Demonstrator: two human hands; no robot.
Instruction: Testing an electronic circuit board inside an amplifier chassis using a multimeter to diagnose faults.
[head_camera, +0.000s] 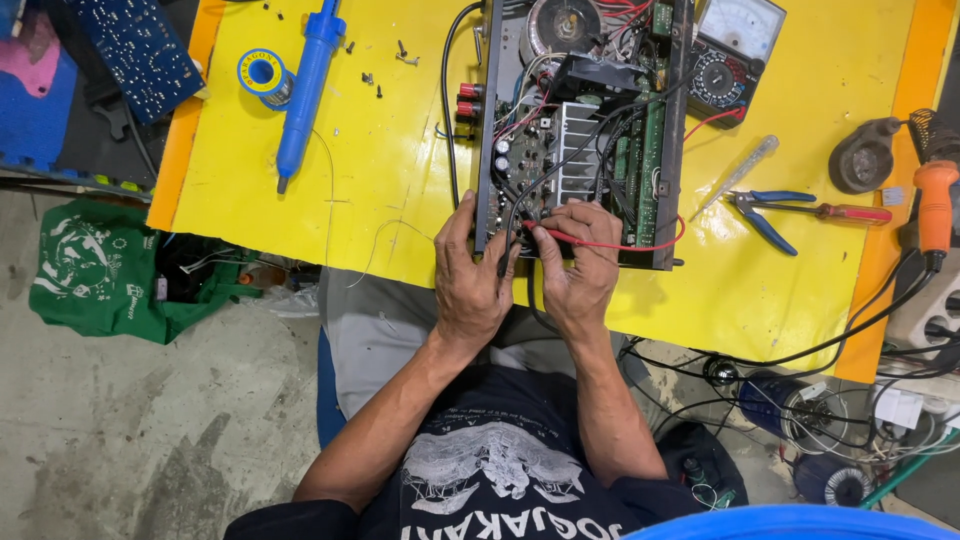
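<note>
Yellow worktop (300, 200) carries one opened amplifier chassis (580, 130) at its near edge, centre-right, lid off, boards and a finned heatsink exposed. Both hands are at the chassis's near end: left hand (473, 275) is curled over the near-left corner of the chassis, fingers bent down onto the board, apparently holding a dark probe, though I cannot tell for sure; right hand (578, 265) is closed in a pinch on a red probe (545, 232), its red lead looping right along the near rim. To do this well, judged: brace both wrists on the chassis rim, keep each tip on one solder point only, no bridging of neighbouring pins, keep leads off the heatsink, glance at the meter without shifting the tips. Counts, big to small: one chassis; one loose blue circuit board (140, 45) off the far-left corner; one analogue multimeter (735, 50) at the far edge touching the chassis's right side; one blue desoldering pump (305, 85) far-left; one pair of blue-handled pliers (765, 210) right; one red-handled screwdriver (850, 213) beside it; one clear tester screwdriver (735, 178); one solder spool (262, 73); several loose screws (370, 78), roughly six, too small to count exactly.
</note>
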